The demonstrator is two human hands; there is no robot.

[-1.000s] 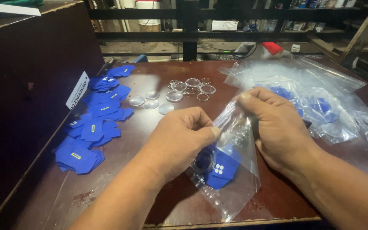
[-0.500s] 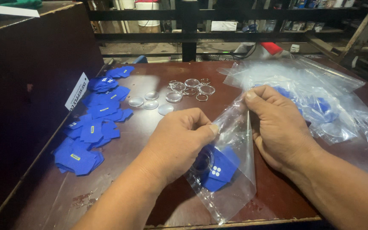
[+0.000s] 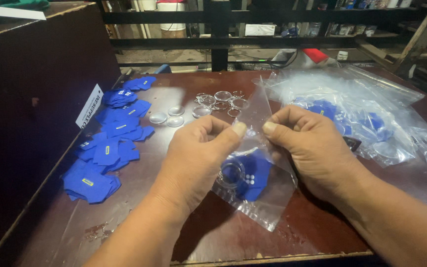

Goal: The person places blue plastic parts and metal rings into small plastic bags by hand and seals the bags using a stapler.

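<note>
A small clear plastic bag (image 3: 260, 195) is being held above the front of the dark red-brown wooden table (image 3: 183, 232), its upper edge being pinched between thumb and fingers of the left hand (image 3: 198, 158) and of the right hand (image 3: 312, 148), one at each side of the opening. Inside the bag, a blue fabric piece with small white dots (image 3: 253, 175) and a clear round plastic ring (image 3: 230, 174) are lying together, touching.

To the left, a spread of blue fabric pieces (image 3: 107, 146) is lying along the table's edge. Behind the hands, several clear round discs and rings (image 3: 213, 103) are scattered. To the right, a heap of larger clear plastic bags (image 3: 366, 111) with blue pieces inside is resting.
</note>
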